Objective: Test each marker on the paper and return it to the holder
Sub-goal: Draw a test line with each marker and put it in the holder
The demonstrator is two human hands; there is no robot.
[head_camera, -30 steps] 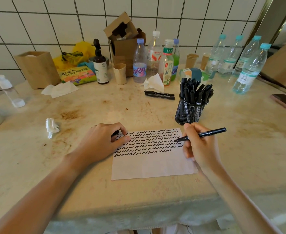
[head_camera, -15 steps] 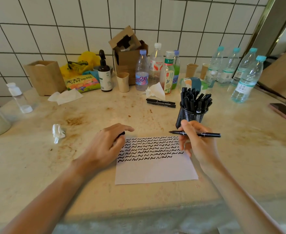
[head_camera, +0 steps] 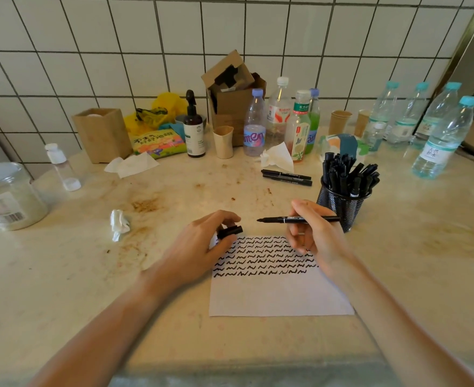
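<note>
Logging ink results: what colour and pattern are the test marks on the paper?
Black wavy squiggles in rows across the upper part of the white paper, best seen in the head view.

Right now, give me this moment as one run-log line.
right hand: holds uncapped marker level above paper | left hand: holds cap | holder: full

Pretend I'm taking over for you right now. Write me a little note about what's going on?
Left hand: holds the cap.
Right hand: holds the uncapped marker level above the paper, tip pointing at the cap.
Holder: behind the right hand, full of markers. Two markers lie loose behind it.
Done: rows of squiggles fill the paper's top half.
Left: cap this marker, return it, test the rest.
</note>
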